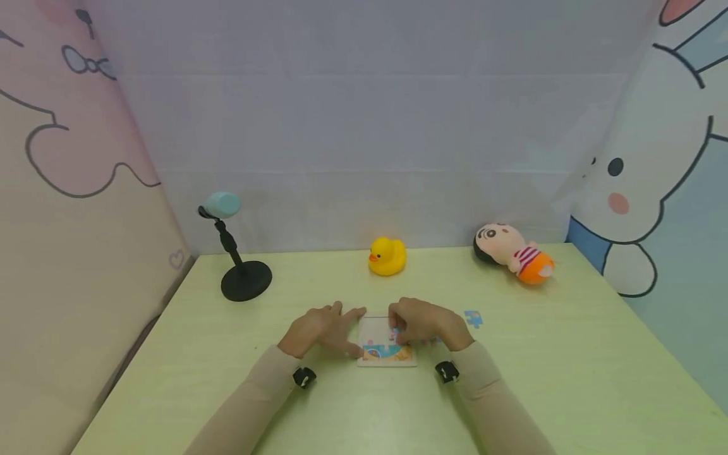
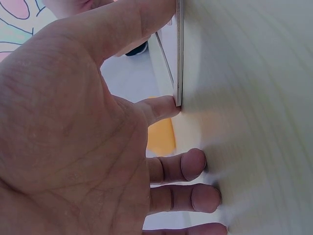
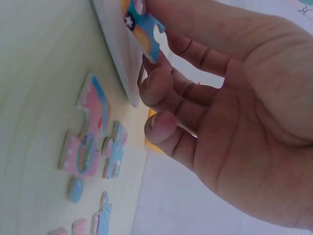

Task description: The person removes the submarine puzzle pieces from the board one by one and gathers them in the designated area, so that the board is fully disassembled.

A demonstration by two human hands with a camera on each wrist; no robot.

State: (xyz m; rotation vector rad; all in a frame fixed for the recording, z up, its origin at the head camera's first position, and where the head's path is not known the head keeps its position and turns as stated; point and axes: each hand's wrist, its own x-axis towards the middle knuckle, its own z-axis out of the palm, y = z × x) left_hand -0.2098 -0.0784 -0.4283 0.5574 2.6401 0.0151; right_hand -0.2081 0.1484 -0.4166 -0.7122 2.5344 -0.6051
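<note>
Head view shows the puzzle tray [image 1: 387,344] lying flat on the table [image 1: 569,379], just in front of the person. The left hand [image 1: 321,328] steadies its left edge with straight fingers [image 2: 193,164] pressed to the tabletop. The right hand [image 1: 423,322] pinches a puzzle piece [image 3: 144,32] over the tray. Best done slowly — align the tabs, lower the piece flat, keep the tray braced. Loose pieces [image 3: 93,142] lie just beside the tray.

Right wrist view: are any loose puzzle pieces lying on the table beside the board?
Yes, several loose puzzle pieces lie on the table beside the board.
</note>
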